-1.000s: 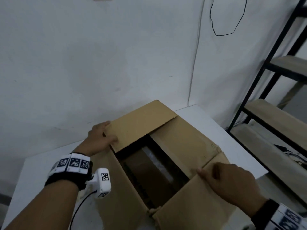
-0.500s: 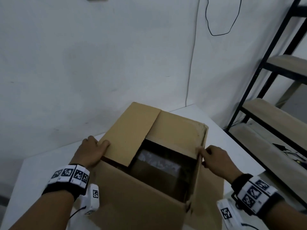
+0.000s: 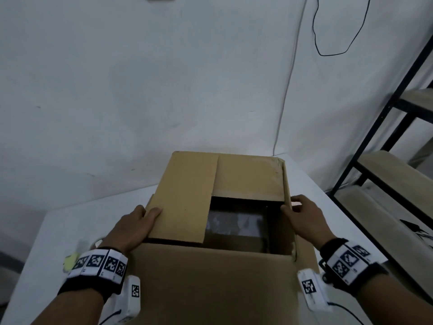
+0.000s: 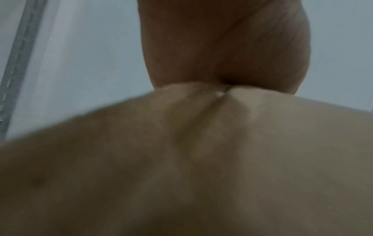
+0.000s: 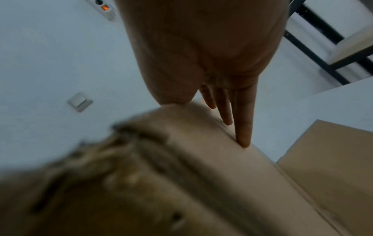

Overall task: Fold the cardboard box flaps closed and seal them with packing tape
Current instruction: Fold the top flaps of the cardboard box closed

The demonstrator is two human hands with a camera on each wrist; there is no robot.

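Observation:
The brown cardboard box (image 3: 210, 277) stands on the white table (image 3: 70, 221) in front of me. Its far flap (image 3: 248, 177) is folded down, and the left flap (image 3: 182, 198) lies over it. My left hand (image 3: 136, 226) holds the left flap at its outer edge, thumb on top and fingers hidden; in the left wrist view only its palm (image 4: 226, 47) against the cardboard (image 4: 201, 159) shows. The right flap (image 3: 287, 181) stands upright. My right hand (image 3: 302, 214) pinches it, thumb inside and straight fingers (image 5: 244, 127) outside. The opening (image 3: 236, 226) shows something shiny inside.
A yellow-green object (image 3: 71, 263) and a small round thing (image 3: 99, 242) lie on the table by my left wrist, partly hidden. A black metal rack with wooden shelves (image 3: 393, 170) stands close on the right. The white wall (image 3: 164, 78) is right behind the box.
The left flap has come down flat over the far flap. My right hand left the near right flap and now pinches the upright right flap. The box now sits square to me.

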